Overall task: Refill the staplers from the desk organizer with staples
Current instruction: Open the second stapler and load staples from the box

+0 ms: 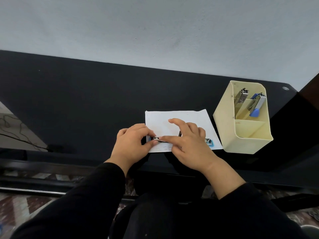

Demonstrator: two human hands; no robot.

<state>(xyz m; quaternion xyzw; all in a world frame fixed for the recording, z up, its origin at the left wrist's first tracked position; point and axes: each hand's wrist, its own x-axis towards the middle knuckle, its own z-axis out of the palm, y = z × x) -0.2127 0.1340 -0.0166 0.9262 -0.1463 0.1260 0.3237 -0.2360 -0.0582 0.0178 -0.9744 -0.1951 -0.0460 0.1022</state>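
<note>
A light-blue stapler [209, 141] lies opened flat on a white sheet of paper [160, 123] near the desk's front edge. My left hand [132, 144] pinches its metal end at the left. My right hand [188, 142] lies over its middle, thumb pressed along the metal channel, index finger raised. Only the stapler's two ends show. To the right stands a cream desk organizer [224, 125]; its back compartments hold a silver stapler [241, 97] and a blue stapler [257, 106]. I cannot make out loose staples.
The black desk [77, 100] runs left to a pale wall [155, 31] behind. A dark block [309, 94] stands at the far right behind the organizer. Thin cables [15, 128] lie on the floor at the left.
</note>
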